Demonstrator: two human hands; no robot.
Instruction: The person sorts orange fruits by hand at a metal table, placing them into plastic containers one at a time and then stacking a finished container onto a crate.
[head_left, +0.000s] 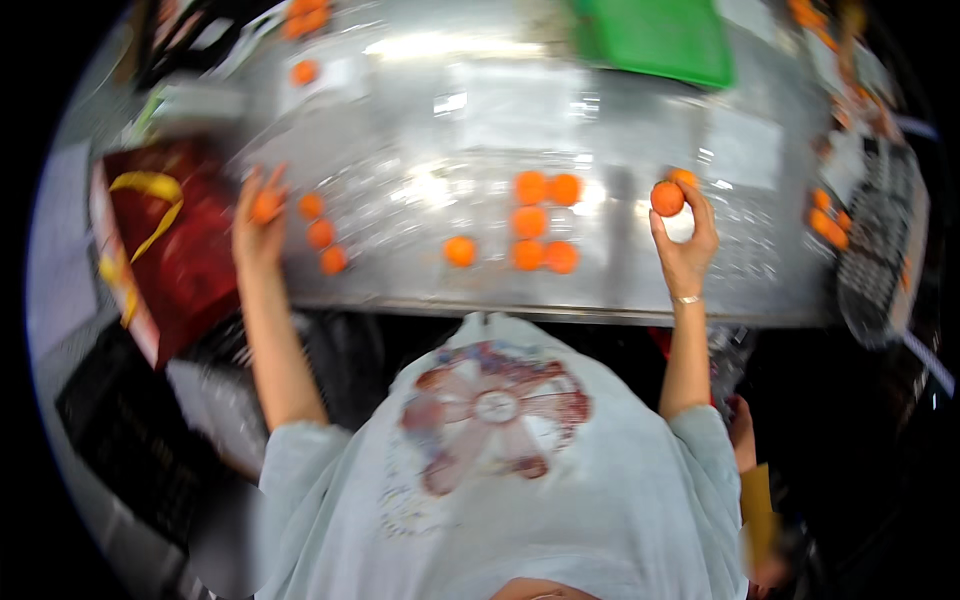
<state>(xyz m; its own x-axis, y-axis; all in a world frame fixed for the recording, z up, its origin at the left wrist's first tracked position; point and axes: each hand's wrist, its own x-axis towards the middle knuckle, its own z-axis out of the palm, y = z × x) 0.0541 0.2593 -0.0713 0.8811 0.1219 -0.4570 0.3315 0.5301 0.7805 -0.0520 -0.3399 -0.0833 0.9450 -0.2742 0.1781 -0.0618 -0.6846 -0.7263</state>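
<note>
My left hand (255, 232), somewhat blurred, holds an orange citrus fruit (266, 207) over the left end of the steel table (420, 289). Just right of it, three more fruits (321, 233) lie in a slanting row on clear, shiny plastic (367, 202). Between the thumb and fingers of my right hand (688, 247) is another fruit (667, 199), and one more fruit (683, 178) shows partly behind it. Several fruits (529, 223) sit in a cluster between my hands, touching or nearly so. A single fruit (460, 251) lies left of that cluster.
A green plastic tray (660, 41) lies at the far side. On the left stands a red bag (191, 247) with a yellow ribbon (161, 187). Clear moulded plastic (742, 247) lies right of my right hand. Beyond is a clear tray (870, 262) near loose fruits (829, 225).
</note>
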